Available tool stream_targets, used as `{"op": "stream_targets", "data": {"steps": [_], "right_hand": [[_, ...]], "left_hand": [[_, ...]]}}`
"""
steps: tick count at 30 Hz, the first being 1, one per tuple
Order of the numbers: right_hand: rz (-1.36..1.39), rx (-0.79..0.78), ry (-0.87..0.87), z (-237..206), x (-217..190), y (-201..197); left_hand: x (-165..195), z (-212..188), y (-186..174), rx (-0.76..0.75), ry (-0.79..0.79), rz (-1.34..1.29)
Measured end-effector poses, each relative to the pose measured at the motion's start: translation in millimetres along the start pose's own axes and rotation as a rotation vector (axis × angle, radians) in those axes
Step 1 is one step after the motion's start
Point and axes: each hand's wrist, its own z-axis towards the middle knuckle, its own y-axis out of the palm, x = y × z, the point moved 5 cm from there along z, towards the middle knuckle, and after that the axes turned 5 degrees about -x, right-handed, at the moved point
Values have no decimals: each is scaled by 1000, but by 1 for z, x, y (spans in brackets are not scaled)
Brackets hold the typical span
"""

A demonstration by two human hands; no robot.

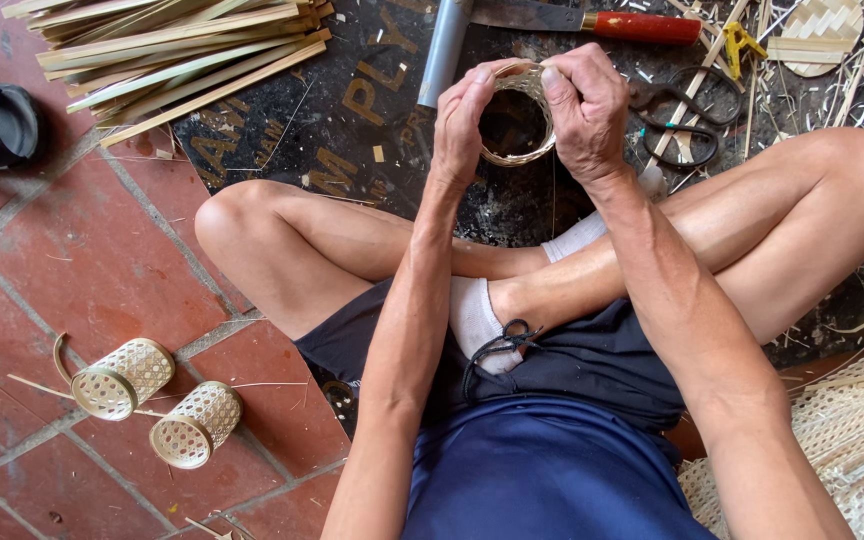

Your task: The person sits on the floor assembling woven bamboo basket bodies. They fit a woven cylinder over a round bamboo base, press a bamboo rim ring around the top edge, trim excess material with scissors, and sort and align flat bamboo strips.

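Both hands are raised over my crossed legs and grip a small round woven bamboo ring [518, 155]. My left hand [460, 125] clasps its left side, fingers curled over the rim. On the other side, my right hand [588, 105] pinches the top and right edge of the ring with thumb and fingers. The ring's opening faces the camera and looks dark inside.
A bundle of bamboo strips [172, 55] lies at the top left. A red-handled knife [592, 20], a grey tube [444, 50] and black scissors [682, 120] rest on a dark mat. Two woven cylinders [122, 378] [195, 424] lie on the red tiles. Woven matting [852, 430] is at the right.
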Motion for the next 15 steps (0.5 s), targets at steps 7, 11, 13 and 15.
{"op": "stream_targets", "data": {"steps": [7, 11, 13, 15], "right_hand": [[212, -73, 246, -5, 17, -1], [190, -87, 237, -8, 19, -4], [168, -125, 212, -9, 21, -6], [158, -130, 253, -11, 25, -11]], "left_hand": [[-17, -10, -1, 88, -35, -71], [-19, -12, -2, 83, 5, -4], [-17, -13, -4, 90, 0, 49], [-14, -17, -6, 105, -17, 7]]}}
